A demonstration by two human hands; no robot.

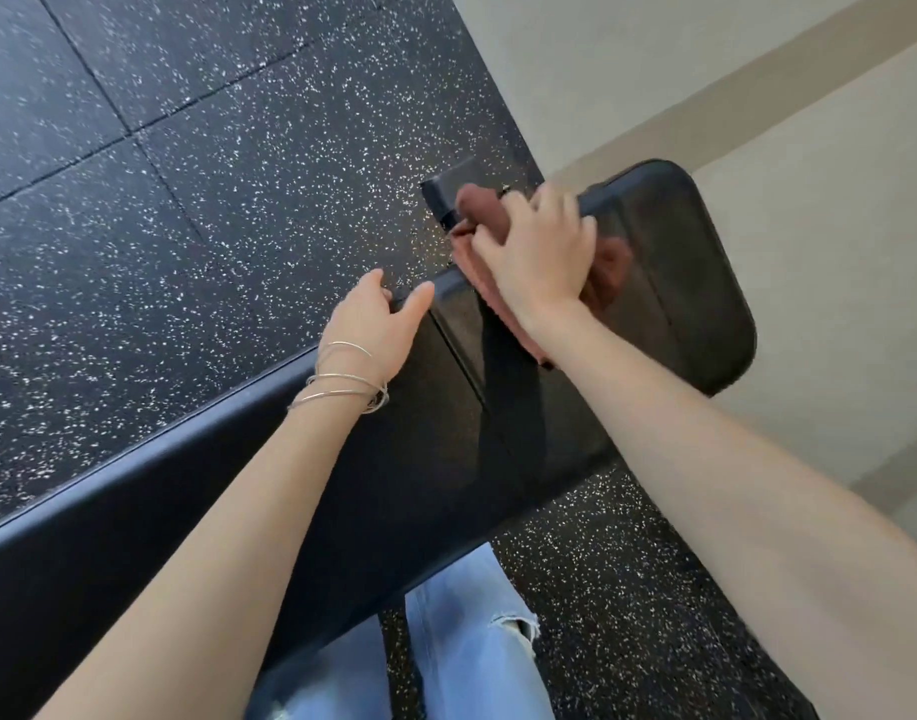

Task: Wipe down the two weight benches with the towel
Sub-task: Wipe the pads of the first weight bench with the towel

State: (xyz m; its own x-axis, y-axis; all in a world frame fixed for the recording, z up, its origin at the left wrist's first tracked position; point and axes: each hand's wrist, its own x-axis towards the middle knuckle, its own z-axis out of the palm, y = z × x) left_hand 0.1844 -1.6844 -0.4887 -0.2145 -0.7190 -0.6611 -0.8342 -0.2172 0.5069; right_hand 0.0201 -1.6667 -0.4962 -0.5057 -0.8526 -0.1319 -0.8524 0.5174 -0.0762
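Note:
A black padded weight bench [446, 433] runs diagonally from lower left to upper right, its seat pad [680, 262] at the far end. My right hand [539, 252] is shut on a reddish-brown towel [482, 210], pressing it onto the pad's left edge near the gap between the two pads. My left hand [373, 319] rests on the bench's left edge, fingers apart, holding nothing. Bracelets circle my left wrist. Only one bench is in view.
Black speckled rubber floor tiles [186, 226] lie to the left and below the bench. A beige wall [757, 70] stands close behind the seat end. A black bench foot [446, 194] sticks out by the towel. My jeans [446, 657] show beneath the bench.

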